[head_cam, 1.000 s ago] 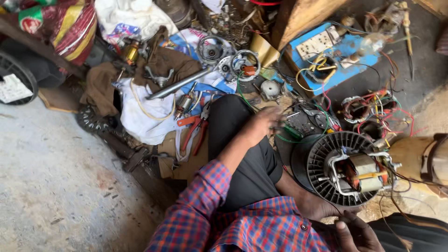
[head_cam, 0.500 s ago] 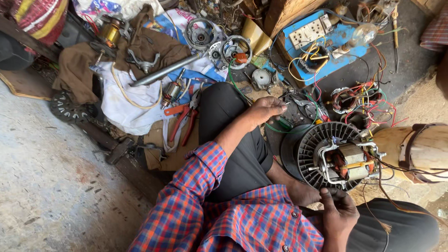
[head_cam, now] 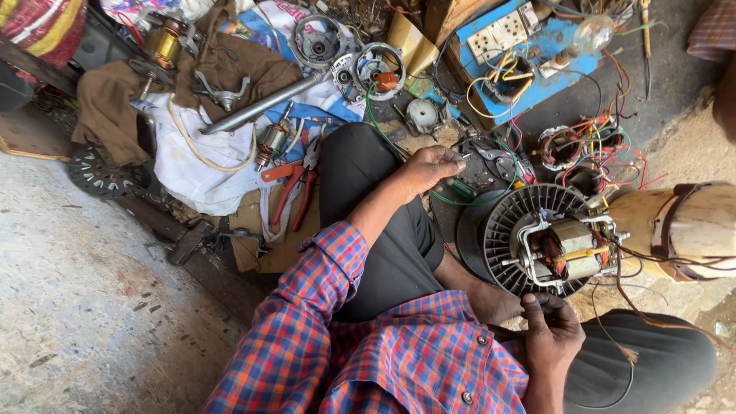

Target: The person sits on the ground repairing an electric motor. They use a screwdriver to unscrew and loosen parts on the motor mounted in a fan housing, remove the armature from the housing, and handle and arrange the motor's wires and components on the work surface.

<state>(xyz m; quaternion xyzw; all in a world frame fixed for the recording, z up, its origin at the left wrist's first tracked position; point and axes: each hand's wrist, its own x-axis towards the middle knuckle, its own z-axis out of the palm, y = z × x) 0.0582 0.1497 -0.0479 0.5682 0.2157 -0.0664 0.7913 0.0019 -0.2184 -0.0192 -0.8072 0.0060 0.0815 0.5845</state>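
Rough concrete floor point(head_cam: 84, 307) fills the nine o'clock side, with repair clutter spread above it where we sit. At eleven o'clock a brown cloth point(head_cam: 230, 69) and a white cloth point(head_cam: 184, 161) lie under loose parts, likely to keep them off the dirt; red-handled pliers point(head_cam: 295, 192) rest at their edge, within easy reach. Near centre our left hand point(head_cam: 429, 169) curls loosely closed, fingers down on a green-handled screwdriver point(head_cam: 460, 188). At three o'clock the fan motor point(head_cam: 571, 249) sits in its black round vented housing point(head_cam: 506, 230), turned winding-up so the wires are exposed. At five o'clock our right hand point(head_cam: 552, 330) pinches thin wires by the housing rim. A blue switchboard point(head_cam: 521, 54) lies at one o'clock.
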